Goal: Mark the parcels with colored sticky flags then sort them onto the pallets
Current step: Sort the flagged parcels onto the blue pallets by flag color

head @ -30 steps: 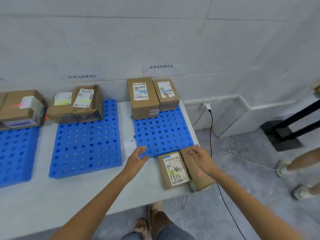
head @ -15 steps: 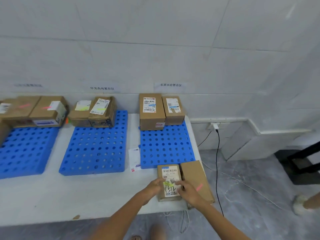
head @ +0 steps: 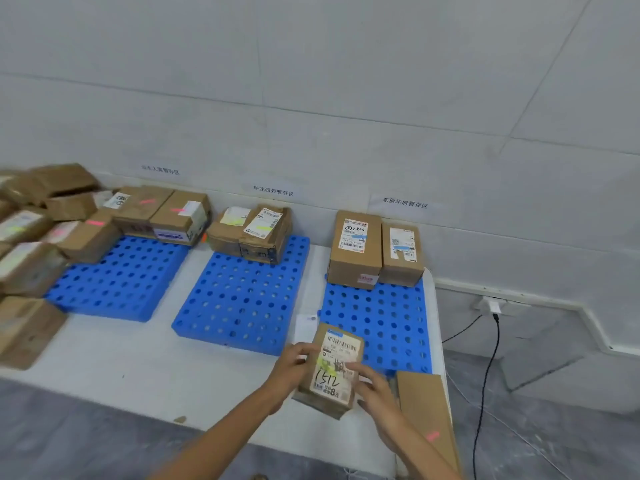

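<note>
Sorting step, by my read. White table [head: 104, 358] carries three blue pallets: left pallet [head: 117, 278] at 10 o'clock, middle pallet [head: 242, 306] at 11, right pallet [head: 388, 327] at 1. The back rows hold pink-flagged parcels [head: 162, 216] on the left, yellow-flagged parcels [head: 252, 233] in the middle and blue-flagged parcels [head: 356, 251] on the right.

The 1512 parcel [head: 332, 375] is at 6 o'clock, lifted off the table and tilted, over the near left corner of the right pallet. Left hand [head: 291, 368] has its fingers curled round the left edge. Right hand [head: 374, 389] clamps the right edge, with one finger lying across the label. Its yellow-green flag [head: 325, 362] matches the middle lot, so the likely target is the middle pallet, 11 o'clock from the hands.

- Use both hands, label up.
- Set it square on the open holes just in front of the yellow-flagged pair, flag showing.
- The right pallet is nearest, but by flag colour it's the wrong one.

Around:
- Parcel heap [head: 27, 258] at 9 o'clock crowds the left pallet's edge. It's blurred, flags look mixed, and it's off the path.
- Flat parcel [head: 426, 403] at 5 o'clock sits just beside the right hand at the table's near right corner and carries a pink flag [head: 433, 435]. A forearm could knock it.
- White sheet [head: 304, 327] lies between the middle and right pallets, under the travel path. I can't tell what it is.
- Power cable [head: 485, 375] at 3 o'clock is on the floor, well apart.
</note>
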`<state>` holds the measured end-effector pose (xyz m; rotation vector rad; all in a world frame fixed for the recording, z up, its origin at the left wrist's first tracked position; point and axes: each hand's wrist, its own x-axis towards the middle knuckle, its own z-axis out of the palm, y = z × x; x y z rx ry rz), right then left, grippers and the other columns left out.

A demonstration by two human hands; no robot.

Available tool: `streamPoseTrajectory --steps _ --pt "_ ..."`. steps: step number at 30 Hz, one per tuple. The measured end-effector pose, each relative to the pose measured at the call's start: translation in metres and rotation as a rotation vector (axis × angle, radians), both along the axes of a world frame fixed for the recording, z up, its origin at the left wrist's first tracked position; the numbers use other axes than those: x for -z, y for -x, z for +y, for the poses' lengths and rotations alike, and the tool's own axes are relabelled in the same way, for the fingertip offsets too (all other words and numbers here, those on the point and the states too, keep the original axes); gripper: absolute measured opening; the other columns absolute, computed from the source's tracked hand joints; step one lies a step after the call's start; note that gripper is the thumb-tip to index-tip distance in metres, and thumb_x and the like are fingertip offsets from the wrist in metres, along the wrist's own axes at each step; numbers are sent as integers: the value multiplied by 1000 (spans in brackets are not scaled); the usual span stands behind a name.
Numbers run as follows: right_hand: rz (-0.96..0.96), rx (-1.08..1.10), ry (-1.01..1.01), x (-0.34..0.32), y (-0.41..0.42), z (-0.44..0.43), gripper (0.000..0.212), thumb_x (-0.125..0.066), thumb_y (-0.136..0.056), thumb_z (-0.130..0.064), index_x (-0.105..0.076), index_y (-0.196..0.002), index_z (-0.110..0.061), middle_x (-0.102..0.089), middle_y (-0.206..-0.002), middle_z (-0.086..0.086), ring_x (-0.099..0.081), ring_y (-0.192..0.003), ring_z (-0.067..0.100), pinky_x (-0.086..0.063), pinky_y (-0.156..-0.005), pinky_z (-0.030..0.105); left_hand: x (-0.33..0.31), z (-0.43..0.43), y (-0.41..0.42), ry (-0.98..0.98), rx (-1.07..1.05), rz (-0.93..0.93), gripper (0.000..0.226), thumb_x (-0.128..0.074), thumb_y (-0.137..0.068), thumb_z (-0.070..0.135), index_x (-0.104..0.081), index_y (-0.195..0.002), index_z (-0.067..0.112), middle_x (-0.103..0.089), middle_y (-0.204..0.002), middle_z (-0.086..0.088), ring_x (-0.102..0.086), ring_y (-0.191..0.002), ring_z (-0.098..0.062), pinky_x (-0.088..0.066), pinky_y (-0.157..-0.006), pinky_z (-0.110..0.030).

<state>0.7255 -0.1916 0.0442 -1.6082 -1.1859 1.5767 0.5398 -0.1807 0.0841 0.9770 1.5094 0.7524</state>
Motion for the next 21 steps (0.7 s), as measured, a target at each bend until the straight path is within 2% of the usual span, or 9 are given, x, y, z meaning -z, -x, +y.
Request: streamPoseTrajectory --steps 4,6,8,12,14,18,19,20,21 --pt "28 -44 -125 -27 37 46 29 -50 -93 -7 -65 -108 -28 -45 -126 5 -51 -117 22 -50 -95 40 -27 42 32 -124 -56 35 20 -47 -95 7 -57 -105 21 -49 -127 -9 -55 -109 -18 -52 -80 -24" --pt "25 -52 -196 -41 58 76 30 -49 -94 -6 -62 -113 -25 -42 -129 1 -46 -120 17 -49 -96 31 -36 70 51 -188 -59 47 23 -49 -94 3 -57 -109 19 -49 -130 -11 -53 -115 -22 -53 -80 -27" --pt "25 -55 -256 -58 77 109 30 -47 -95 -4 -59 -117 -21 -38 -129 -2 -42 -120 12 -49 -85 14 -43 104 69 -232 -42 79 25 -48 -94 2 -57 -112 16 -47 -131 -7 -50 -119 -21 -54 -79 -27" --pt "-44 -35 -304 -76 113 178 31 -48 -94 -4 -58 -118 -21 -39 -132 2 -41 -122 16 -44 -88 14 -47 178 100 -262 68 165 29 -47 -93 1 -56 -117 16 -49 -132 -3 -48 -121 -17 -53 -84 -31" --pt "-88 -27 -304 -79 131 214 32 -48 -93 -2 -59 -118 -19 -43 -133 5 -46 -117 18 -44 -74 6 -49 216 113 -270 154 218 32 -49 -91 1 -55 -118 17 -51 -131 -4 -51 -119 -20 -51 -91 -37" --pt "-202 38 -294 -67 158 288 33 -48 -90 2 -61 -111 -20 -45 -133 8 -47 -115 15 -40 -76 10 -38 291 132 -283 286 368 33 -51 -91 8 -55 -123 19 -54 -117 -3 -58 -86 -15 -50 -65 -26" --pt "-218 46 -269 -62 162 304 34 -47 -89 3 -62 -108 -21 -44 -133 8 -48 -114 15 -42 -73 10 -30 308 135 -288 308 412 34 -52 -91 10 -55 -123 22 -54 -122 -7 -59 -92 -18 -52 -71 -29" --pt "-225 52 -235 -55 167 319 36 -45 -89 5 -61 -108 -20 -43 -132 7 -47 -112 15 -44 -69 9 -24 324 139 -280 331 472 35 -52 -91 12 -55 -123 25 -49 -132 -9 -55 -110 -22 -50 -84 -31" --pt "-246 46 -201 -47 172 332 37 -43 -89 6 -61 -110 -18 -42 -131 6 -47 -112 15 -46 -69 9 -15 338 143 -268 369 549 36 -50 -92 14 -52 -126 26 -43 -141 -9 -40 -130 -24 -42 -99 -35"
